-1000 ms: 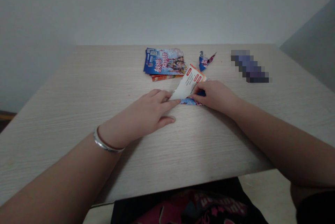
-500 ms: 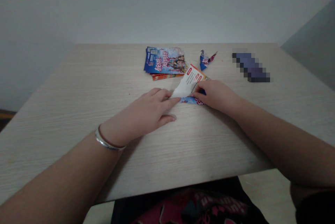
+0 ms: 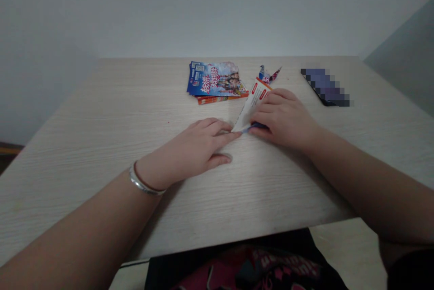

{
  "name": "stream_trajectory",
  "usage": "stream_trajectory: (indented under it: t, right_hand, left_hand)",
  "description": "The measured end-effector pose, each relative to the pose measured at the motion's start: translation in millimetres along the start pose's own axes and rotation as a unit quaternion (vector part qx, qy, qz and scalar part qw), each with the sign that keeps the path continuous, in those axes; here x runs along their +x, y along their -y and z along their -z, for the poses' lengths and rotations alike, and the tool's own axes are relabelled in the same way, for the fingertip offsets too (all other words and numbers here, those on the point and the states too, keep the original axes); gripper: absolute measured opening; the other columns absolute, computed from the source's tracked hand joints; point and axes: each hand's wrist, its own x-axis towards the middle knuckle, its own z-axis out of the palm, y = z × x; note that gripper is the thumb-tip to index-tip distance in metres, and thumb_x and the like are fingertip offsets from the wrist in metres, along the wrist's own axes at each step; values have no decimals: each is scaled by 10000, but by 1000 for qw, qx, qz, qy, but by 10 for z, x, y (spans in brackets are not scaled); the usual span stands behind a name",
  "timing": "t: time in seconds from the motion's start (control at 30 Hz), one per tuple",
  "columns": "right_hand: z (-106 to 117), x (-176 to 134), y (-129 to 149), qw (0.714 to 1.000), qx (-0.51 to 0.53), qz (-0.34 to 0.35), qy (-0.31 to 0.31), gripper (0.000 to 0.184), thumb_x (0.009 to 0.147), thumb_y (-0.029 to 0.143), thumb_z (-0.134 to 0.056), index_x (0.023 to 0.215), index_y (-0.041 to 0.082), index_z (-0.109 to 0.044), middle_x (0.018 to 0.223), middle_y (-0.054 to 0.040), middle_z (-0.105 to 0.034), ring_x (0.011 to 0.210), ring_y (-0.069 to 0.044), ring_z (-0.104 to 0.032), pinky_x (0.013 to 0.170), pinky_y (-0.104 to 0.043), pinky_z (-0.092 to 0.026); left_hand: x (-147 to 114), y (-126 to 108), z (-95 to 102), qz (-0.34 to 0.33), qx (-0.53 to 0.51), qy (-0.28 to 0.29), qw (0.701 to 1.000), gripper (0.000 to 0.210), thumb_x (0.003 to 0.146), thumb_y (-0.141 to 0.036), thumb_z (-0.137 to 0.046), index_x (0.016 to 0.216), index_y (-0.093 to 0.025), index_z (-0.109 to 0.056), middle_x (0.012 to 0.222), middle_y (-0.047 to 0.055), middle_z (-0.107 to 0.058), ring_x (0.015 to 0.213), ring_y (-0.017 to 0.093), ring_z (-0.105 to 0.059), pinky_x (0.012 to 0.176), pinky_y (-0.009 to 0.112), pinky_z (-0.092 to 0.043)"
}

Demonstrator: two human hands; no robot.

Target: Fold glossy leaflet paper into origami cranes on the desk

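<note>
A sheet (image 3: pixel 247 109) was being folded, as far as could be judged, on the counter (image 3: pixel 88 136), between the left hand (image 3: pixel 200 147) and the right hand (image 3: pixel 286 120). For a crisp crease, the near left corner was best pinned flat, the layers brought edge to edge, and pressure run along the fold from that corner outward; with haste, the layers would probably have been let slip askew. The left hand was laid low with fingers extended and thumb spread, nothing being gripped; its index fingertip was rested at the near left corner. The right hand was curled narrow over the right part, which was held between thumb and fingers. The sheet was seen as a slanted strip, white with red labels and print too small to be read, edged in orange at its far end; blue was shown beneath the right fingers, where the rest was hidden. Beyond it stood a folded bird (image 3: pixel 265 76), partly screened; flyers (image 3: pixel 213 80) were stacked leftward, and a phone (image 3: pixel 322 86) was laid at right.
</note>
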Motion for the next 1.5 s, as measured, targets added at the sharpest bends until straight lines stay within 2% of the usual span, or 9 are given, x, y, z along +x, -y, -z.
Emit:
stream_trajectory:
  t: [0.13,0.2,0.37,0.53,0.67,0.77,0.97,1.23,1.5]
  right_hand:
    - [-58,57,115,1000,-10,24,-6,300,1009,305,-491,961,197,-767,996,-88,-792,1010,-274,-633,1050,-443,-323]
    - [-92,77,127,1000,13,9,-17,288,1005,283,-495,949,199,-765,990,-82,-793,973,-256,-641,1031,-424,-331]
    - [-152,89,83,994,88,-51,-48,238,972,350,-580,881,240,-771,908,-34,-796,925,-235,-657,1008,-410,-319]
    - [-233,112,54,983,144,-94,-56,162,919,344,-651,848,273,-778,904,-2,-797,952,-231,-670,1008,-428,-294]
    - [-286,153,45,976,180,-122,-29,129,888,332,-685,842,266,-785,865,2,-791,920,-221,-681,991,-425,-316]
    - [-286,193,44,979,163,-120,-7,140,880,352,-693,869,259,-797,866,-18,-790,927,-240,-679,975,-431,-345]
    - [-244,282,49,978,169,-111,45,185,901,329,-650,907,227,-804,882,-42,-794,908,-234,-690,835,-359,-419]
    - [-250,307,75,981,134,-131,52,191,907,373,-654,907,245,-796,920,-43,-804,983,-270,-700,956,-439,-385]
    - [-262,332,94,980,130,-139,55,208,917,382,-637,909,248,-796,931,-44,-805,989,-267,-691,977,-445,-378]
  left_hand:
    - [8,11,0,-7,12,8,1000,544,1007,-446,-572,1475,-170,-541,1442,159,-592,1308,305,-538,1160,460,-398]
    - [15,15,2,-6,9,11,1000,546,1006,-436,-574,1472,-154,-538,1440,157,-600,1309,298,-544,1159,449,-401]
    - [17,24,7,2,3,5,1000,500,1012,-404,-560,1454,-171,-552,1431,142,-620,1310,277,-561,1155,433,-411]
    - [0,29,2,6,-3,1,1000,488,1004,-398,-577,1436,-170,-568,1427,149,-615,1311,285,-562,1153,440,-420]
    - [-7,31,-14,19,0,3,1000,548,987,-415,-604,1452,-131,-547,1447,193,-583,1314,317,-555,1144,466,-429]
    - [-3,26,-29,25,7,-3,1000,570,983,-425,-605,1460,-122,-533,1432,202,-582,1277,325,-567,1123,477,-442]
    - [2,-4,-34,31,26,-6,999,519,995,-420,-567,1427,-134,-558,1378,189,-602,1230,326,-577,1087,481,-463]
    - [-10,-38,-23,47,30,3,998,501,991,-394,-575,1416,-130,-580,1379,181,-600,1236,325,-571,1093,487,-468]
    - [-1,-59,-21,63,30,5,998,520,985,-393,-591,1420,-108,-590,1370,171,-608,1250,336,-561,1106,493,-465]
